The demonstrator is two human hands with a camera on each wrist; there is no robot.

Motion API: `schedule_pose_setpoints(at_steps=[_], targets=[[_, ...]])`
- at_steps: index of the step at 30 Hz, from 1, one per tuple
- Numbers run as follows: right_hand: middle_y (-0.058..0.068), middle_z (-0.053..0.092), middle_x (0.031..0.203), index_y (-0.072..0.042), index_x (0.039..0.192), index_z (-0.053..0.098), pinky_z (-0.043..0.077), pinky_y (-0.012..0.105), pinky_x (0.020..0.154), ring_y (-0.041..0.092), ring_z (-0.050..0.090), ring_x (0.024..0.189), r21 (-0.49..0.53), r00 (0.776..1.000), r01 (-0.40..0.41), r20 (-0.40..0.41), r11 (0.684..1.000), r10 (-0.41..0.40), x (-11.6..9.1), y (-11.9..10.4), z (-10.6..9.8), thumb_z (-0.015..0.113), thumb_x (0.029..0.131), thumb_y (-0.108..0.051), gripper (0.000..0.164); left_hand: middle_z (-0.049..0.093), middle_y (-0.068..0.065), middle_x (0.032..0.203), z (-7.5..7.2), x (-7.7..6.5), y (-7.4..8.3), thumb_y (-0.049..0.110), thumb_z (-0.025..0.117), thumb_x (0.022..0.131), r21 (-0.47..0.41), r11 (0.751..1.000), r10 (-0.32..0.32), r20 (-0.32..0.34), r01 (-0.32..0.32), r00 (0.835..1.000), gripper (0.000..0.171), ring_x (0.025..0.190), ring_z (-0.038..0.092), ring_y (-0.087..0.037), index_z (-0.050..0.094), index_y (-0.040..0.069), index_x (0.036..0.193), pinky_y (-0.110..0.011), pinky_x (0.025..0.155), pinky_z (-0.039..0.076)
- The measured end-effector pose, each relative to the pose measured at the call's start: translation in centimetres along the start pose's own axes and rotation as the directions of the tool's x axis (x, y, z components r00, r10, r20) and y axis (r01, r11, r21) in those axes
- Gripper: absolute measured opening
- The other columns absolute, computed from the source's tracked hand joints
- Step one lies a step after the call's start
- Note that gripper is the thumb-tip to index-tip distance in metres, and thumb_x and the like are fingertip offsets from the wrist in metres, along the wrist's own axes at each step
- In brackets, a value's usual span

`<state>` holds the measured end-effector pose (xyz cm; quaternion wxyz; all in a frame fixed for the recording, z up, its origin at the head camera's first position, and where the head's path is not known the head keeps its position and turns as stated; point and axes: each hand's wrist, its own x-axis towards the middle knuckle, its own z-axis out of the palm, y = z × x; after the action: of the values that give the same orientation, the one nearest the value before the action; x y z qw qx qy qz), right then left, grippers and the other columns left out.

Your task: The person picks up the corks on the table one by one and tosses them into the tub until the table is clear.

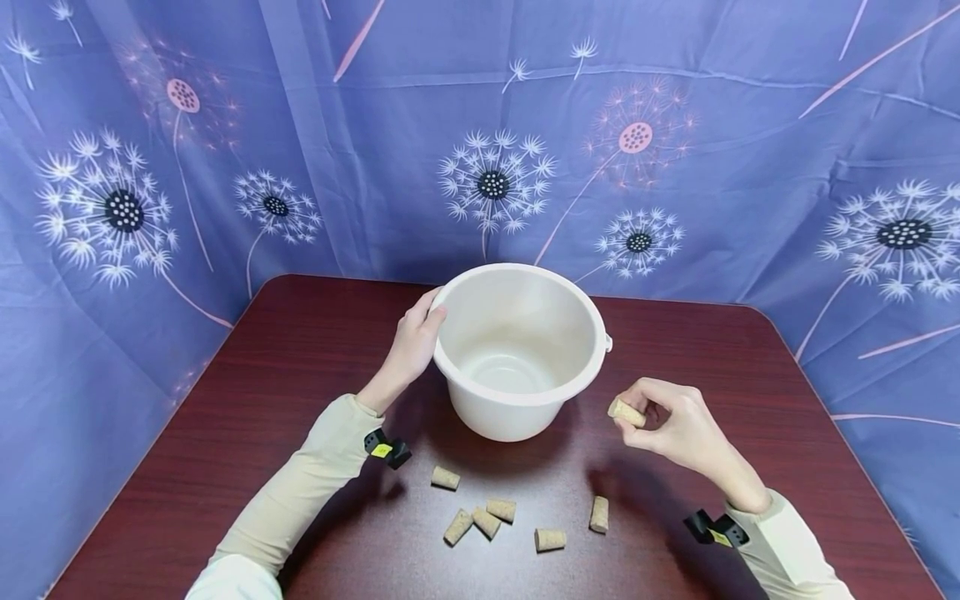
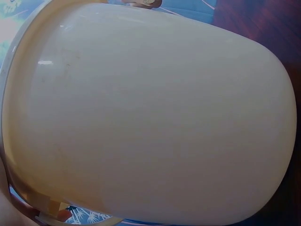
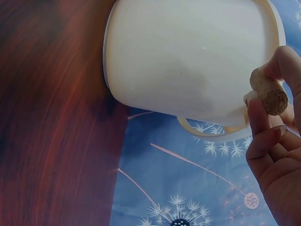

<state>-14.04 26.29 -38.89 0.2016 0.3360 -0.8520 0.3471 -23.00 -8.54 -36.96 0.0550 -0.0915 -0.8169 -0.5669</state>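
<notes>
A white plastic bucket point(image 1: 502, 417) is tipped toward the head camera, and its bare inside shows. My left hand point(image 1: 414, 340) grips its rim on the left side, thumb over the edge. In the left wrist view the bucket's outer wall point(image 2: 155, 113) fills most of the picture. To the right of the bucket, my right hand point(image 1: 678, 423) pinches a cork point(image 1: 627, 412) between thumb and fingers, above the table. The right wrist view shows that cork point(image 3: 270, 92) end-on at the fingertips, with the bucket point(image 3: 188, 56) beyond it.
Several corks lie on the dark red wooden table point(image 1: 360, 533) in front of the bucket. Among them are a cork point(image 1: 446, 477) near the bucket, a cork point(image 1: 551, 540) nearer the front and a cork point(image 1: 599, 514) at the right. A blue dandelion-print cloth point(image 1: 397, 167) hangs behind the table.
</notes>
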Motion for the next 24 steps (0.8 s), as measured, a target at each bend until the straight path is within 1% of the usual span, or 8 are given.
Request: schedule_pose_setpoints(at_steps=[6, 9, 13, 19, 24], targets=[[-0.013, 0.056, 0.070, -0.024, 0.082, 0.065, 0.037, 0.009, 0.052, -0.001, 0.046, 0.059, 0.024, 0.999, 0.030, -0.021, 0.999, -0.029, 0.06, 0.23, -0.07, 0.075, 0.059, 0.005, 0.039, 0.055, -0.014, 0.139, 0.02, 0.01, 0.01, 0.021, 0.041, 0.100, 0.000, 1.000, 0.004, -0.008, -0.004, 1.000, 0.044, 0.119, 0.058, -0.030, 0.048, 0.008, 0.141, -0.044, 0.101, 0.046], [-0.013, 0.057, 0.070, -0.023, 0.083, 0.066, 0.037, 0.010, 0.052, -0.001, 0.047, 0.059, 0.027, 0.999, 0.030, -0.024, 0.999, -0.029, 0.10, 0.26, -0.11, 0.075, 0.059, 0.005, 0.038, 0.055, -0.014, 0.139, 0.04, 0.05, -0.01, 0.021, 0.041, 0.100, 0.000, 1.000, 0.006, -0.007, -0.006, 1.000, 0.044, 0.119, 0.057, -0.029, 0.048, 0.008, 0.141, -0.044, 0.101, 0.046], [-0.011, 0.058, 0.070, -0.022, 0.084, 0.067, 0.037, 0.010, 0.053, 0.001, 0.047, 0.060, 0.024, 1.000, 0.008, -0.007, 1.000, -0.008, 0.09, 0.26, -0.14, 0.075, 0.061, 0.004, 0.036, 0.055, -0.014, 0.139, 0.08, 0.05, -0.05, 0.021, 0.041, 0.100, -0.001, 1.000, 0.007, -0.006, -0.007, 1.000, 0.043, 0.120, 0.057, -0.029, 0.049, 0.009, 0.141, -0.044, 0.101, 0.046], [-0.011, 0.058, 0.070, -0.022, 0.083, 0.066, 0.037, 0.011, 0.052, 0.002, 0.047, 0.059, 0.027, 1.000, 0.016, -0.008, 1.000, -0.016, 0.22, 0.16, -0.25, 0.075, 0.060, 0.005, 0.036, 0.055, -0.013, 0.139, 0.10, -0.02, -0.05, 0.020, 0.041, 0.100, -0.004, 1.000, 0.007, -0.013, -0.007, 1.000, 0.043, 0.119, 0.058, -0.029, 0.049, 0.009, 0.141, -0.044, 0.101, 0.046], [-0.010, 0.061, 0.073, -0.022, 0.082, 0.065, 0.036, 0.011, 0.051, 0.000, 0.046, 0.059, 0.048, 0.997, 0.065, -0.030, 0.997, -0.064, 0.38, 0.46, -0.27, 0.072, 0.062, 0.002, 0.033, 0.056, -0.014, 0.138, 0.12, -0.03, -0.08, 0.020, 0.042, 0.100, -0.004, 1.000, 0.009, -0.019, -0.009, 1.000, 0.043, 0.117, 0.059, -0.030, 0.049, 0.009, 0.141, -0.044, 0.100, 0.047]])
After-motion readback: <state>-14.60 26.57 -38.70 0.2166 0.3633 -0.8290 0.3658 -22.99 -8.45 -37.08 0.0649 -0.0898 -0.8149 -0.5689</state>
